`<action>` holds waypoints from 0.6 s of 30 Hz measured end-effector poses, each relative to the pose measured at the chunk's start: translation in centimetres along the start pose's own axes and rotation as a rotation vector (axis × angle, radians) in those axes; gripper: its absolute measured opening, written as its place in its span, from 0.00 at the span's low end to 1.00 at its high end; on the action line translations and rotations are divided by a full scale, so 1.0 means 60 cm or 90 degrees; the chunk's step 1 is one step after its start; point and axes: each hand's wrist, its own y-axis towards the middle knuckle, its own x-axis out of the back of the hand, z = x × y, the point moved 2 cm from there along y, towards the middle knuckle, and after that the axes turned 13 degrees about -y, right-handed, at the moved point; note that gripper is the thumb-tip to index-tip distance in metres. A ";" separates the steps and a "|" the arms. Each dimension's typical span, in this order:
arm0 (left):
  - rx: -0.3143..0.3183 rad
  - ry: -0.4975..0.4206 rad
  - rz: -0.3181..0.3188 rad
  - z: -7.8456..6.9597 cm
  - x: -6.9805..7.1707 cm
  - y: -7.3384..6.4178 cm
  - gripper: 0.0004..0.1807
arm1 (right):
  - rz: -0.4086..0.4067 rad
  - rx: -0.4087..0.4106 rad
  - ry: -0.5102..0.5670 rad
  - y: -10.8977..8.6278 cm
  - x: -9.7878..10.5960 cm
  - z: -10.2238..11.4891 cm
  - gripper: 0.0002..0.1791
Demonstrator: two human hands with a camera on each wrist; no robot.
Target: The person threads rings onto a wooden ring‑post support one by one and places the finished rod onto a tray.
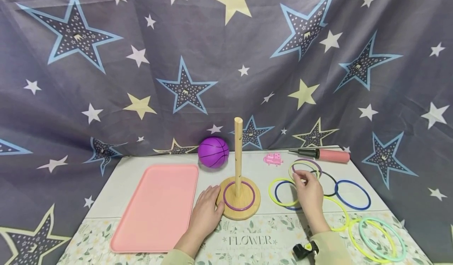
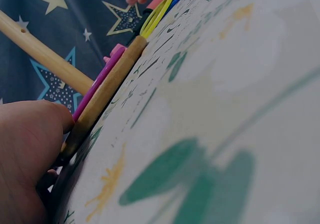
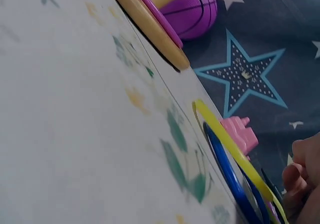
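The table bears a tray; a purple ring circles the post.

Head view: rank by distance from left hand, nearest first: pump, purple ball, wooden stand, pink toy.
1. Wooden stand: just right of the left hand, at its fingers.
2. Purple ball: behind, left of the pole.
3. Pink toy: back, right of the pole.
4. Pump: back, farther right.

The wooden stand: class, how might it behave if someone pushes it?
The wooden stand may tip if pushed high, its post being tall and slim. Low nudges would probably just slide it, since the round base is broad and flat. It looks stiff, the post standing straight.
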 end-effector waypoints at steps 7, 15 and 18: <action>-0.001 0.002 0.001 0.000 -0.001 0.002 0.30 | -0.013 -0.006 -0.016 0.005 0.005 -0.017 0.11; -0.004 0.005 -0.001 0.002 -0.002 0.002 0.30 | 0.005 -0.021 -0.038 0.007 0.004 -0.025 0.10; -0.004 0.003 -0.002 0.001 -0.001 0.002 0.30 | 0.025 -0.027 -0.044 0.006 0.004 -0.028 0.10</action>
